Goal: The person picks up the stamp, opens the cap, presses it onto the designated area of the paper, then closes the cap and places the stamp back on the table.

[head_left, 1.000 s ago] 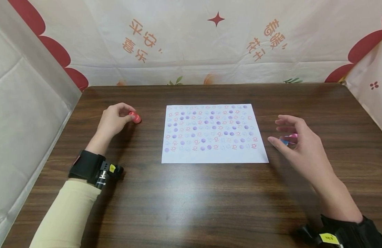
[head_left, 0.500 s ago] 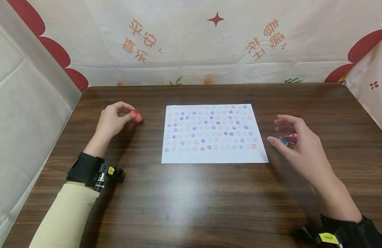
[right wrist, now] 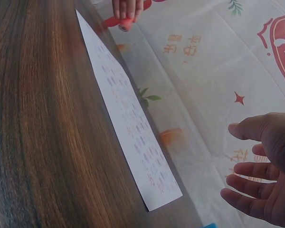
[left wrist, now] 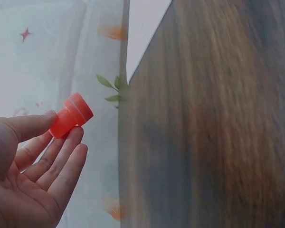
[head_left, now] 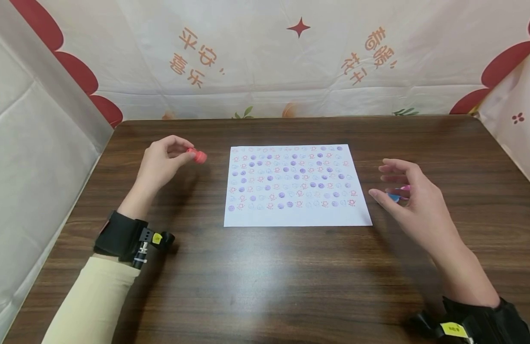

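Note:
In the head view my left hand (head_left: 157,160) pinches a small red stamp (head_left: 199,155) between thumb and fingertips, over the left part of the table. The left wrist view shows the red stamp (left wrist: 71,115) tilted, its wider capped end pointing away from the palm. Right of it lies a white sheet of paper (head_left: 290,219) covered in rows of small purple, red and blue stamped marks. My right hand (head_left: 419,208) hovers right of the sheet, fingers apart and holding nothing. Partly hidden behind its fingers are a blue piece (head_left: 394,197) and a pink piece (head_left: 406,188).
The brown wooden table (head_left: 256,282) runs back to a pale printed cloth (head_left: 256,57) that hangs behind its far edge. Another pale cloth (head_left: 37,143) hangs along the left side. Both wrists wear black straps (head_left: 120,236) with small cameras.
My left hand has lifted the red stamp and carried it a little right and away, toward the sheet. The right hand has barely moved.

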Motion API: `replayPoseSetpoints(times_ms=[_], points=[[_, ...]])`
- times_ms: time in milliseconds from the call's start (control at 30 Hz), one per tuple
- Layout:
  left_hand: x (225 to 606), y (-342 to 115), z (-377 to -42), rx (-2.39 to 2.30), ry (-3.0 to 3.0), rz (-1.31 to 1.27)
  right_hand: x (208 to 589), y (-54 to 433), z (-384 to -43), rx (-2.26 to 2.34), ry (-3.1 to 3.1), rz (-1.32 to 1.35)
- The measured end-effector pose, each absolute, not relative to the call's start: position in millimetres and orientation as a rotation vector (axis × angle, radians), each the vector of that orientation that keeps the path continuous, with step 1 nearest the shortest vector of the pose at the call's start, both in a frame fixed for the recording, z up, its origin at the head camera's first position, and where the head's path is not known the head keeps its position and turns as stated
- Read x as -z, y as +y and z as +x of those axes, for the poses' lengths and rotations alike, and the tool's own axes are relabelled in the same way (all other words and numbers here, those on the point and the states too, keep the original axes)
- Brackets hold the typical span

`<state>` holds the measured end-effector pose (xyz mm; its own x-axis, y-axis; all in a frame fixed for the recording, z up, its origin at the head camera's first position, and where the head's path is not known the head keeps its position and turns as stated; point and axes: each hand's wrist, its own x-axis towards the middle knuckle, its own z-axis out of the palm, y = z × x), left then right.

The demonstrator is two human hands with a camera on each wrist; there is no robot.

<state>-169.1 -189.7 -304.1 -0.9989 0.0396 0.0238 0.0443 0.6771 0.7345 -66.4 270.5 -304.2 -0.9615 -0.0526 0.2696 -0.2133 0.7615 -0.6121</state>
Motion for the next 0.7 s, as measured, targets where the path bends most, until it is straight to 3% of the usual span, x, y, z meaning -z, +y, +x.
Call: replayPoseSetpoints(times_ms=[700], points=[[277, -153, -157, 1.502, -2.747, -0.192, 299, 264, -66, -1.0, -2.728, 0.208]])
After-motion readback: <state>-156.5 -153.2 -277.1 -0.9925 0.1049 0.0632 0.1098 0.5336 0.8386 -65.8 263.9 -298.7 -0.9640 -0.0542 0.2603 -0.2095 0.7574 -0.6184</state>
